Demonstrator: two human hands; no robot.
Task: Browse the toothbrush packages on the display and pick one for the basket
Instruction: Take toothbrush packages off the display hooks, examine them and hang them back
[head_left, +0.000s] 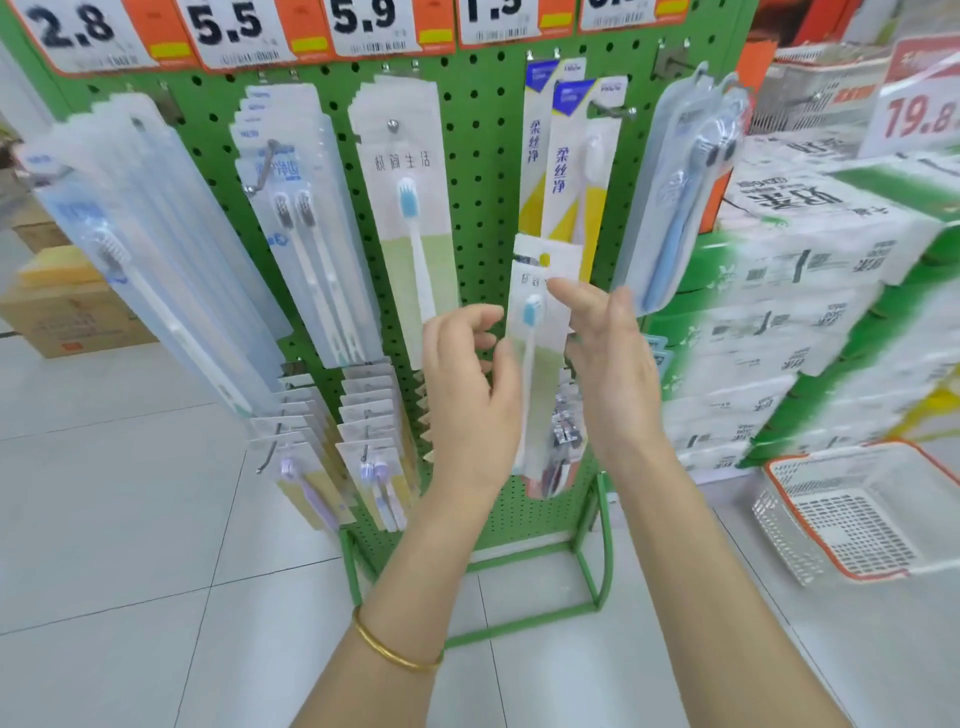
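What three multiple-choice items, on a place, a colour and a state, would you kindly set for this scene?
1. Where is the basket? A on the floor right of the display; B hung on the display; C on the boxes.
2. The display's board is: A orange; B green; C white.
3. The basket is: A empty; B full; C overturned.
A, it rests on the floor beside the display's foot; B, green shows around the holes; A, only bare mesh shows inside.

Toothbrush package (540, 332) between two hands (470, 374) (615, 358)
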